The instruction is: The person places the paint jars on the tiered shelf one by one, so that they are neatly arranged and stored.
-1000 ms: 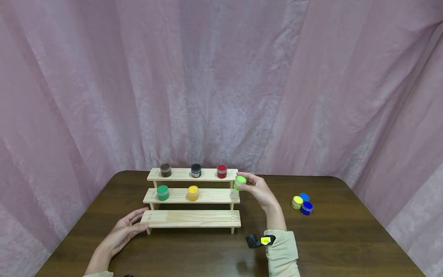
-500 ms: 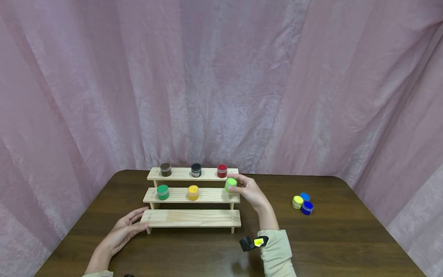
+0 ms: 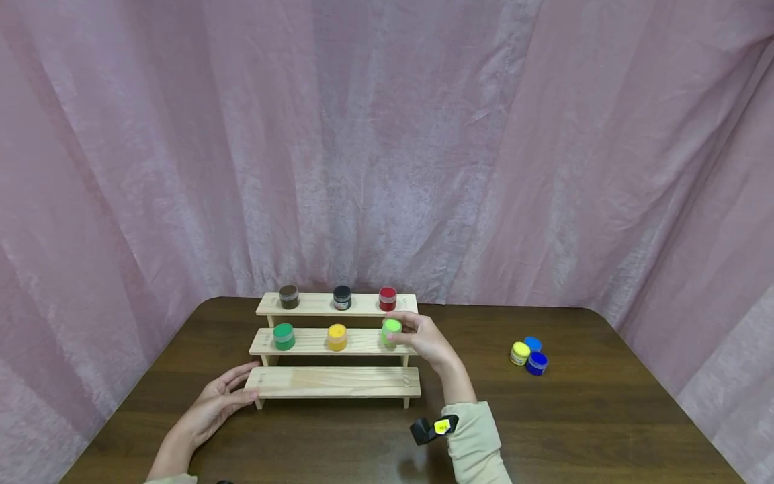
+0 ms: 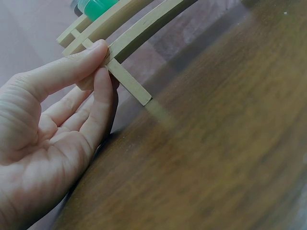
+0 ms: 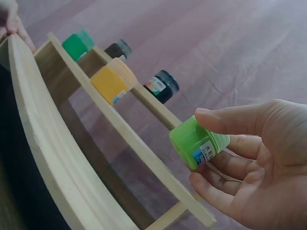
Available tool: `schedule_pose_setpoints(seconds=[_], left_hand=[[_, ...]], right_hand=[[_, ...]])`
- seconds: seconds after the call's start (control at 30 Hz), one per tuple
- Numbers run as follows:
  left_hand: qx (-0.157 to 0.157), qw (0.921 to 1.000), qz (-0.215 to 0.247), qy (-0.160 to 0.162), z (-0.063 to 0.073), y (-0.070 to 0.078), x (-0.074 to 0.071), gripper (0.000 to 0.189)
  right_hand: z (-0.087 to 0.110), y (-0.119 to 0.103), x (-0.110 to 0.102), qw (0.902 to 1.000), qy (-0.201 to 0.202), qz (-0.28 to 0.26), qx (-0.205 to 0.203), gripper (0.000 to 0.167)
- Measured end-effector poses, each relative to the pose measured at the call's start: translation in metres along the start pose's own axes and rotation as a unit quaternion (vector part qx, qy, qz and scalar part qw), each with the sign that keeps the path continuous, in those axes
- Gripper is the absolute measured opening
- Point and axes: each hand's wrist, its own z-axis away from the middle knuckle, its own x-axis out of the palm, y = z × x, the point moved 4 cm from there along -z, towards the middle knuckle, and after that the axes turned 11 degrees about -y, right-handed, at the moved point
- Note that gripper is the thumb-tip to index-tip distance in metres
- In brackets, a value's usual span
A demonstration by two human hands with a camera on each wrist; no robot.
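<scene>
My right hand (image 3: 428,338) pinches a light green paint jar (image 5: 194,143) between thumb and fingers at the right part of the middle shelf of a three-step wooden rack (image 3: 332,382). Whether the jar's base touches the shelf I cannot tell. On that shelf also stand a dark green jar (image 3: 284,337) and an orange-yellow jar (image 3: 337,337). The top shelf bears a brown jar (image 3: 289,296), a black jar (image 3: 342,298) and a red jar (image 3: 388,298). With thumb and fingers, my left hand (image 4: 62,110) grips the left end of the lowest shelf.
To the right on the brown table (image 3: 574,417) a yellow jar (image 3: 519,353), a light blue jar (image 3: 533,343) and a dark blue jar (image 3: 536,364) stand close together. A pink curtain (image 3: 387,148) hangs behind the table.
My right hand has carried the light green jar left and slightly down, from beside the rack's right end to the middle shelf. The left hand has stayed in place.
</scene>
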Motion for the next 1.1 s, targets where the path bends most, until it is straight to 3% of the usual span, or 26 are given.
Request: schedule_pose_setpoints(seconds=[0.3, 0.67, 1.1], left_hand=[[0.002, 1.0, 0.007, -0.004, 0.0, 0.0, 0.0, 0.069], [0.002, 0.9998, 0.019, -0.006, 0.001, -0.004, -0.001, 0.052], [0.017, 0.9994, 0.026, -0.017, 0.001, -0.001, 0.0, 0.053]], right_hand=[[-0.003, 0.003, 0.006, 0.9999, -0.006, 0.014, 0.006, 0.045], [-0.003, 0.006, 0.01, 0.9989, 0.003, 0.046, 0.006, 0.044], [-0.003, 0.003, 0.009, 0.9979, -0.001, 0.065, 0.001, 0.044]])
